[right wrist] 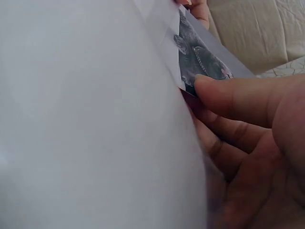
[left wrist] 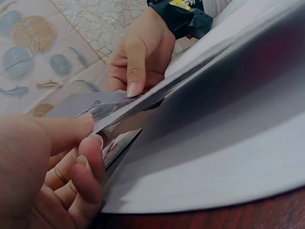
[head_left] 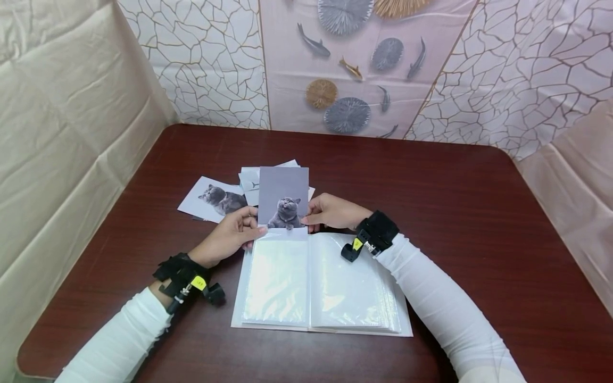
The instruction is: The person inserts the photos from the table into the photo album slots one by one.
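An open photo album (head_left: 354,284) with clear plastic sleeves lies flat near the table's front. A photo (head_left: 283,186) of a grey cat looking upward stands out of the top of its left-hand sleeve (head_left: 278,282), the lower edge overlapping the sleeve's mouth. With thumb and fingertips my left hand (head_left: 234,231) pinches the sleeve's upper left corner, beside the photo; the left wrist view shows the page edge (left wrist: 128,112) between them. My right hand (head_left: 337,211) pinches the photo's lower right edge, its thumb (right wrist: 228,95) over the picture in the right wrist view.
Behind the album, to the left, lies another photo (head_left: 217,198) of a grey cat. Several more prints (head_left: 249,181) overlap beside it, partly covered by the raised photo. The dark red wooden table (head_left: 455,213) ends at a patterned cloth backdrop (head_left: 354,64).
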A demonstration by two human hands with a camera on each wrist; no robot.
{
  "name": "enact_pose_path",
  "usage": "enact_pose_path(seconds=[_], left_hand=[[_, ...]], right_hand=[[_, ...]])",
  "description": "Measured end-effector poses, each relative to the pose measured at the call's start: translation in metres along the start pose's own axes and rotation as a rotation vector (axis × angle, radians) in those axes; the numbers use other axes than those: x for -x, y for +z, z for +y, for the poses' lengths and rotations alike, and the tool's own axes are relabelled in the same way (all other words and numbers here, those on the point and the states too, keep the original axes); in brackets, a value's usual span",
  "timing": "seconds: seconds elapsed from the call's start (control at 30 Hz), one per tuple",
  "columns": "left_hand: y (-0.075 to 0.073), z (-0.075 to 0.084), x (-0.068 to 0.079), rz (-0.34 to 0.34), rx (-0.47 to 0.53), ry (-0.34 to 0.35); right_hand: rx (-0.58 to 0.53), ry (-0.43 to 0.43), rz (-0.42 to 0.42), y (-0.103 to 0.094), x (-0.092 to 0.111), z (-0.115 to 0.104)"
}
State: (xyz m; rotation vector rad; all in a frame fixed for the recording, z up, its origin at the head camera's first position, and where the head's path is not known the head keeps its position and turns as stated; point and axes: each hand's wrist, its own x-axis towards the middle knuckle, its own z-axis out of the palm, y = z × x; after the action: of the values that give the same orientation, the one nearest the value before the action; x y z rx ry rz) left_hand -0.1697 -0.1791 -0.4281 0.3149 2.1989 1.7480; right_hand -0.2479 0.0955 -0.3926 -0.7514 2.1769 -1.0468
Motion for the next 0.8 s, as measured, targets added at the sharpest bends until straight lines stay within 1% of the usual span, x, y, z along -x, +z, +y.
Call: enact_pose_path(seconds=[0.1, 0.2, 0.3, 0.4, 0.57, 0.8], left_hand=[[0.001, 0.002, 0.001, 0.003, 0.0, -0.008], [0.001, 0.003, 0.001, -0.001, 0.002, -0.005], [0.001, 0.002, 0.001, -0.004, 0.006, -0.001], [0.0, 0.001, 0.001, -0.009, 0.006, 0.008], [0.0, 0.0, 0.001, -0.011, 0.011, 0.014], [0.0, -0.001, 0.0, -0.014, 0.013, 0.016]], right_hand=[[-0.029, 0.0, 0.055, -0.002, -0.002, -0.002], [-0.116, 0.002, 0.156, -0.004, -0.006, -0.005], [-0.208, -0.019, 0.256, -0.008, -0.012, -0.008], [-0.24, -0.061, 0.317, -0.014, -0.018, -0.012], [-0.248, -0.106, 0.325, -0.018, -0.025, -0.016], [-0.204, -0.083, 0.334, -0.014, -0.028, -0.015]])
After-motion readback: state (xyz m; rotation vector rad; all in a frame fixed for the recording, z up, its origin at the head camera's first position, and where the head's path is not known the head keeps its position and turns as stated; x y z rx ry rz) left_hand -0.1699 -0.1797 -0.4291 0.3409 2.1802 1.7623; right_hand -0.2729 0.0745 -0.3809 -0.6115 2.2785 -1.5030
